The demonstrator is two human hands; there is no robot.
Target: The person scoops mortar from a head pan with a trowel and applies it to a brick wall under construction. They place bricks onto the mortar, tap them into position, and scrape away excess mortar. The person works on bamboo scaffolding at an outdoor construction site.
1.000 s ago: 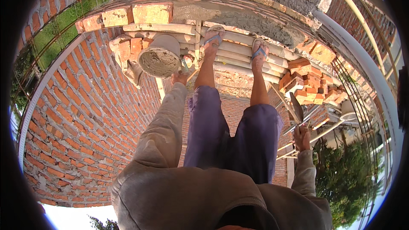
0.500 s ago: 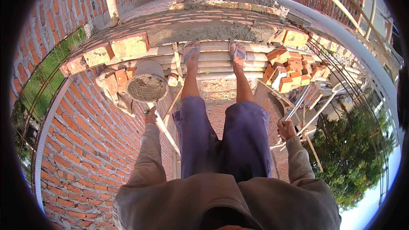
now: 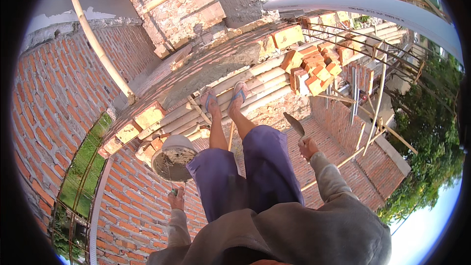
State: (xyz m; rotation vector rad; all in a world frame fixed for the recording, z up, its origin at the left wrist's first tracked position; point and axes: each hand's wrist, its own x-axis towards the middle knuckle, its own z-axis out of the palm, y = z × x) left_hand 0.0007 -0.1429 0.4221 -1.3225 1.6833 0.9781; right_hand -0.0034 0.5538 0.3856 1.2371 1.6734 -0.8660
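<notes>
My right hand (image 3: 308, 148) is closed round the handle of a pointed trowel (image 3: 295, 124), its blade in the open air over the gap beside my right leg. On the left, my left hand (image 3: 176, 198) is closed on a small green grip. A thin wire runs from that grip to a grey bucket (image 3: 178, 142), apparently as its handle. Grey mortar (image 3: 172, 163) fills much of the bucket, which is by the bamboo platform close to my left leg.
My feet in flip-flops stand on bamboo poles (image 3: 267, 86) beside a brick wall topped with wet mortar (image 3: 206, 76). Loose bricks (image 3: 314, 68) are piled to the right; bricks (image 3: 149, 115) sit on the wall's left end. A pale pipe (image 3: 353, 4) and steel rods cross at upper right.
My view has swung, so the wall now slants up to the right. The trowel in my right hand shows more plainly, away from the scaffold poles. My left hand keeps hold of the green grip.
</notes>
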